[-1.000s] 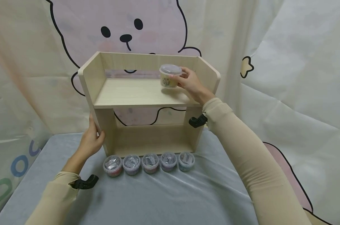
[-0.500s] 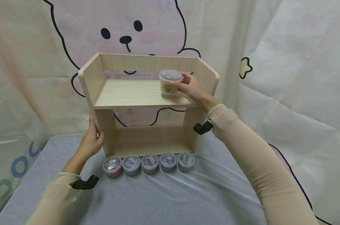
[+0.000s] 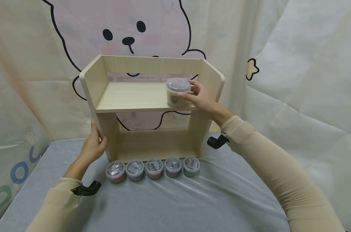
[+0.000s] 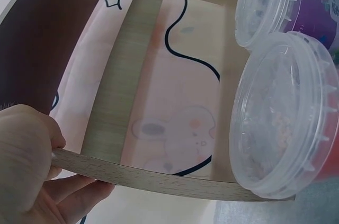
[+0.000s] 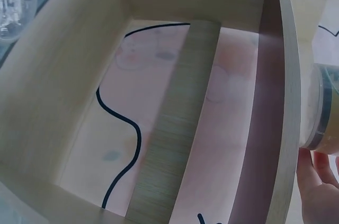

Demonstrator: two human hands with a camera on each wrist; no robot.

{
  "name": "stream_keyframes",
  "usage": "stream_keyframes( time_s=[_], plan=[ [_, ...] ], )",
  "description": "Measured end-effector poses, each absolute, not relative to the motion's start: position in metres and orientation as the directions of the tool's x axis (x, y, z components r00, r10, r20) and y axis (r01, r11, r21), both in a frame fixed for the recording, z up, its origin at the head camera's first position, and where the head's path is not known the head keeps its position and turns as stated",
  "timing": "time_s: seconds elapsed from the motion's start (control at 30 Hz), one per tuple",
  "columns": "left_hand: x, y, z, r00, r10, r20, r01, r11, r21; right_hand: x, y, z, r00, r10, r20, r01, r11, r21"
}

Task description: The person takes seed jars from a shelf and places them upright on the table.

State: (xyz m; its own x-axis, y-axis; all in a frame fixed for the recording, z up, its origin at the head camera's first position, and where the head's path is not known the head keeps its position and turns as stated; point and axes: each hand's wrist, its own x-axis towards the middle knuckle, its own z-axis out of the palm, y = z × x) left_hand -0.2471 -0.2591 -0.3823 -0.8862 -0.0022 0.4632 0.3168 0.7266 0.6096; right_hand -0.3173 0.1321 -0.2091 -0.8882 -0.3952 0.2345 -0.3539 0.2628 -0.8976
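Note:
A light wooden two-tier shelf (image 3: pixel 126 96) stands at the back of the table. My left hand (image 3: pixel 92 145) grips the edge of its left side panel, thumb on one face and fingers on the other, as the left wrist view shows. In my right hand (image 3: pixel 203 100) is a clear lidded plastic tub (image 3: pixel 173 97) with a yellowish printed label, held from its right side. The tub is upright at the front right of the upper board; whether its base touches the board I cannot tell. Only part of this tub (image 5: pixel 329 102) shows in the right wrist view.
Several similar lidded tubs (image 3: pixel 154 169) stand in a row on the blue-grey cloth (image 3: pixel 164 203) before the lower tier. The upper tier has side walls and a back rail (image 3: pixel 152 64). Printed curtains (image 3: pixel 303 80) hang behind and at both sides.
My right hand has brought the tub down and forward, from over the upper board to near its front edge. My left hand keeps its place on the side panel.

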Motion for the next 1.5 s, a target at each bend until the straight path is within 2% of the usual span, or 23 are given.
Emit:
stream_keyframes(
  time_s=[0.5, 0.83, 1.07, 1.5],
  plan=[
    [-0.249, -0.258, -0.382, -0.883, 0.002, 0.469, 0.323, 0.727, 0.606, -0.296, 0.154, -0.220, -0.856, -0.447, 0.259, -0.358, 0.153, -0.921],
    [-0.249, -0.259, -0.384, -0.879, 0.002, 0.477, 0.330, 0.726, 0.604, -0.282, 0.173, -0.226, -0.864, -0.450, 0.228, -0.349, 0.205, -0.914],
    [-0.251, -0.259, -0.385, -0.874, 0.011, 0.486, 0.342, 0.725, 0.598, -0.267, 0.192, -0.232, -0.865, -0.474, 0.163, -0.317, 0.265, -0.911],
    [-0.251, -0.259, -0.387, -0.863, 0.012, 0.505, 0.358, 0.720, 0.594, -0.257, 0.223, -0.270, -0.843, -0.518, 0.141, -0.298, 0.232, -0.926]
  ],
)
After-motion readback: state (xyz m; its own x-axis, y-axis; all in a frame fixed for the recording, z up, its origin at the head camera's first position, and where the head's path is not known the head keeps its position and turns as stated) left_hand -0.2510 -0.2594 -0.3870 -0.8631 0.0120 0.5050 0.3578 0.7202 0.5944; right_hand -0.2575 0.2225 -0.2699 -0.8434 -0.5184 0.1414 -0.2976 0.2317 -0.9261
